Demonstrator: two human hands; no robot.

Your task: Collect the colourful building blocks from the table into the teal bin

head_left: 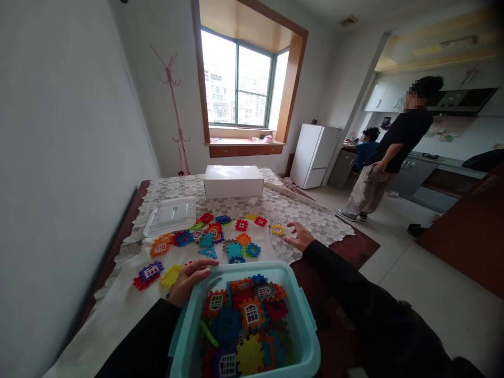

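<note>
A light teal plastic storage bin [311, 325] sits close to me, holding many colourful interlocking building pieces, such as a yellow square piece [249, 355] and an orange window piece [252, 313]. My left hand [190, 281] grips the bin's far left corner, its fingers lying along the rim. Over the table, to the right of the spread pieces, my right hand [300, 237] is open with fingers apart and nothing held. Just left of its fingertips lies a yellow window piece [277, 230]. More loose pieces, including an orange window piece [161, 245] and a purple one [151, 271], lie beyond the bin.
A clear plastic lid [171, 216] lies at the table's left, and a white box [233, 186] stands at the back. The patterned tablecloth [315, 215] covers much of the table. A person in black [405, 136] stands at right; another person [366, 149] sits farther back.
</note>
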